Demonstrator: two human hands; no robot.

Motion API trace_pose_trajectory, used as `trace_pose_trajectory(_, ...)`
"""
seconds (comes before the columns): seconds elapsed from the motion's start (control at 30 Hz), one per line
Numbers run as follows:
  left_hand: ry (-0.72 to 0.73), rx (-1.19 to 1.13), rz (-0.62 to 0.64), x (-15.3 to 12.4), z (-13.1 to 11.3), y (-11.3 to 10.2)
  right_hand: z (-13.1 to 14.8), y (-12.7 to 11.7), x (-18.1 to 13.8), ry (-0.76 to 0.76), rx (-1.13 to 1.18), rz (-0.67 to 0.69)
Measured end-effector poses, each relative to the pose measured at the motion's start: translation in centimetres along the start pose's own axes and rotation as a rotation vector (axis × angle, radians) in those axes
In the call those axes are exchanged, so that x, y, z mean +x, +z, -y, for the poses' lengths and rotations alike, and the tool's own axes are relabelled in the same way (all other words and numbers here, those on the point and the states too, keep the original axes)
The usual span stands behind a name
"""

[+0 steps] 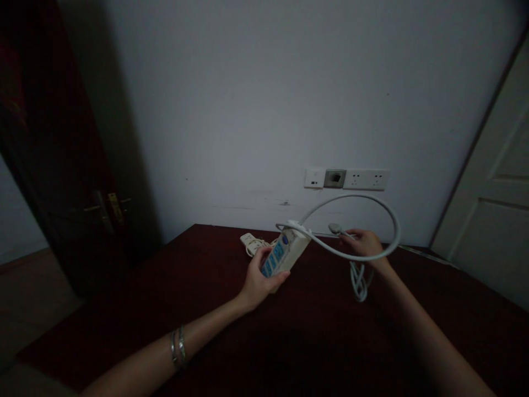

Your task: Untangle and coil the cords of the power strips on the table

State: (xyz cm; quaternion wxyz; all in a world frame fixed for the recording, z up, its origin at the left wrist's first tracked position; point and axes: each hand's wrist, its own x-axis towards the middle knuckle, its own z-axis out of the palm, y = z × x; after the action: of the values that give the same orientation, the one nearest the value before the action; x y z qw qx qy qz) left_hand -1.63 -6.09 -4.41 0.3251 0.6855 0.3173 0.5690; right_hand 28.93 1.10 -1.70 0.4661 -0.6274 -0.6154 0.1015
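Observation:
My left hand (259, 278) grips a white power strip (296, 249) by its lower end, tilted up above the dark red table. Blue labels mark the sockets on its face. From its top end a white cord (394, 212) rises and makes a wide loop to the right. My right hand (363, 242) is closed around the cord near the plug (335, 227), which sticks out to the left of the fingers. A bundled length of cord (359, 284) hangs below the right hand.
Behind the left hand, a second white power strip (249, 242) with a coiled cord lies on the table (198, 275). Wall sockets (366, 179) and a grey outlet plate (334, 178) sit low on the wall. A dark door (53, 138) stands at left, a pale door (496, 182) at right.

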Motion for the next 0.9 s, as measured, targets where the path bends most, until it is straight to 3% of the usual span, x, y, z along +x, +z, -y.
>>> trace_pose_trajectory(0.1, 0.022, 0.117, -0.050, 0.3, 0.3, -0.3, -0.3, -0.8, 0.4, -0.044, -0.035, 0.027)
trace_pose_trajectory(0.27, -0.026, 0.260, -0.087, 1.3, 1.5, -0.5, 1.6, -1.9, 0.1, -0.170, 0.134, 0.285)
trace_pose_trajectory(0.37, -0.056, 0.264, -0.125, 1.8, 2.6, -0.5, 3.0, -2.5, -0.6, -0.117, 0.307, 0.354)
trace_pose_trajectory(0.53, -0.083, 0.263, -0.149, 2.3, 3.9, -0.8, 3.9, -2.7, -1.4, 0.000, 0.730, 0.345)
trace_pose_trajectory(0.63, -0.058, 0.285, -0.122, 2.5, 4.1, -1.0, 4.1, -1.9, -1.1, 0.001, 0.747, 0.235)
trace_pose_trajectory(0.9, -0.058, 0.447, -0.038, 2.6, 3.8, -1.3, 3.4, -0.1, -0.4, -0.108, 0.100, -0.281)
